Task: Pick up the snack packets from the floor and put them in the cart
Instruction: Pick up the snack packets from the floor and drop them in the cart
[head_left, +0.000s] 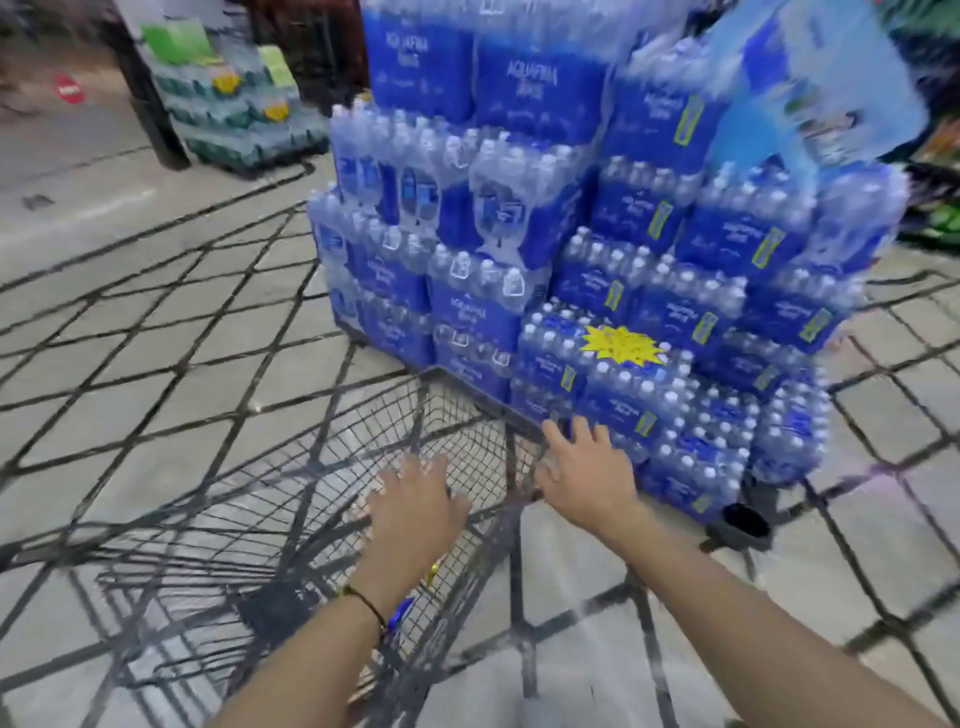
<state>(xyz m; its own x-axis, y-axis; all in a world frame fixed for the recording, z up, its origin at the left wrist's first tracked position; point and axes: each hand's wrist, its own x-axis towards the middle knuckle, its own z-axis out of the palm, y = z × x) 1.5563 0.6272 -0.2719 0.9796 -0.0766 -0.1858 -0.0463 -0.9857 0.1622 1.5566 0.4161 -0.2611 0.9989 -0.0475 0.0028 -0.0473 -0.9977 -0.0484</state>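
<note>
A dark wire shopping cart (467, 387) stands in front of me on the tiled floor, blurred by motion. My left hand (415, 501) hovers over the cart's basket, fingers spread, holding nothing. My right hand (587, 470) reaches over the cart's right rim, fingers apart and empty. Under my left forearm, inside the cart, small bits of blue and yellow packaging (402, 610) show; most of it is hidden by the arm. No snack packet shows on the floor.
A tall stack of blue water-bottle packs (597, 249) stands right behind the cart, with a yellow star tag (621, 344). A second pallet of green-labelled bottles (234, 104) stands far left by a dark post (150, 104). Grey tiled floor (156, 312) spreads left.
</note>
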